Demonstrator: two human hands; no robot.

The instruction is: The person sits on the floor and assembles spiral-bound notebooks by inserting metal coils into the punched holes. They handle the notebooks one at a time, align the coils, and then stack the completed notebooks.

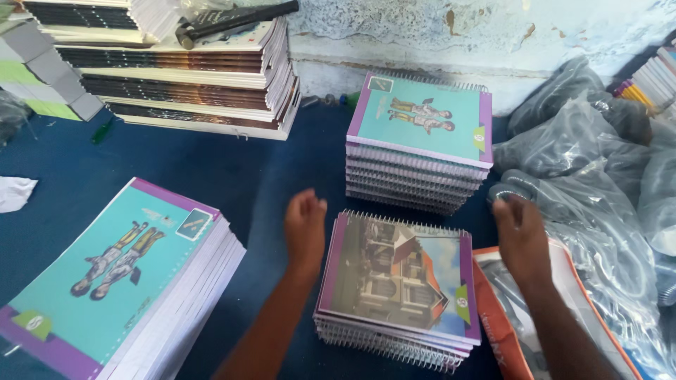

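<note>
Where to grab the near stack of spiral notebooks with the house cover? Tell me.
Take the stack of house-cover notebooks by its two plain side edges, one hand from each side. The wire spirals run along its far and near ends, so the flat sides give the surer grip. The left hand and right hand already flank it.

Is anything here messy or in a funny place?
Yes. A hammer lies on top of the tall stack of books at the back, an odd spot for a tool. A crumpled scrap of white paper sits loose on the blue table, and the wall paint is peeling.
</note>
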